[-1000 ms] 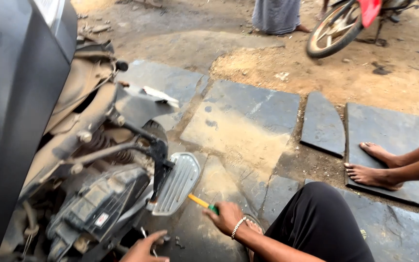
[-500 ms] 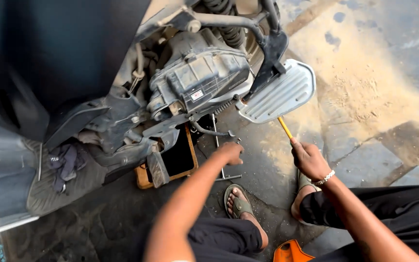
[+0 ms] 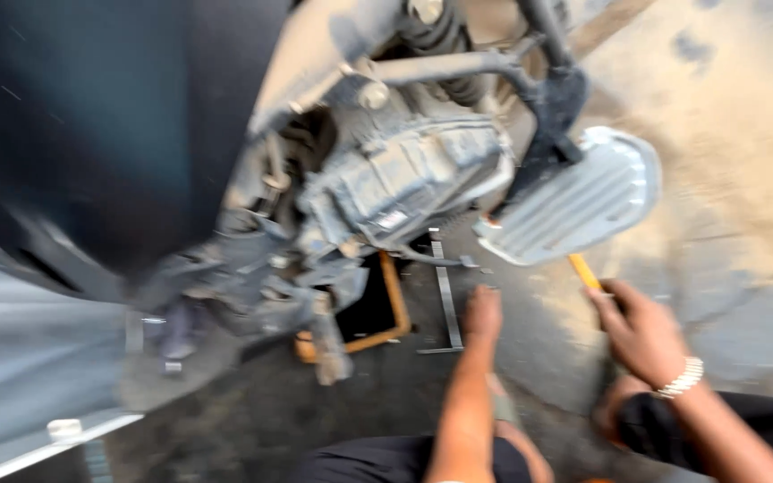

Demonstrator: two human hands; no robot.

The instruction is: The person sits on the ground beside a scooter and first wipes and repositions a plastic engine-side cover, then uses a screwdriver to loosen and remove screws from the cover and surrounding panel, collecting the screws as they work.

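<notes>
The picture is blurred. My left hand [image 3: 482,315] reaches down to the ground beside a long metal tool [image 3: 446,300] lying under a scooter's dusty engine [image 3: 404,183]; whether it grips anything I cannot tell. My right hand [image 3: 641,333], with a pale bracelet on the wrist, is closed around a yellow-handled tool [image 3: 582,270] that points up toward the silver ribbed footrest [image 3: 574,201].
The scooter's dark body panel [image 3: 91,134] fills the upper left. An orange-rimmed tray [image 3: 393,304] lies on the ground under the engine. My foot in a sandal [image 3: 503,407] sits below my left arm. Sandy stone paving [image 3: 735,134] lies at the right.
The view has swung down from the street to the scooter's underside and closer. My left hand has reached forward to the metal tool on the ground; my right hand keeps hold of the yellow-handled tool.
</notes>
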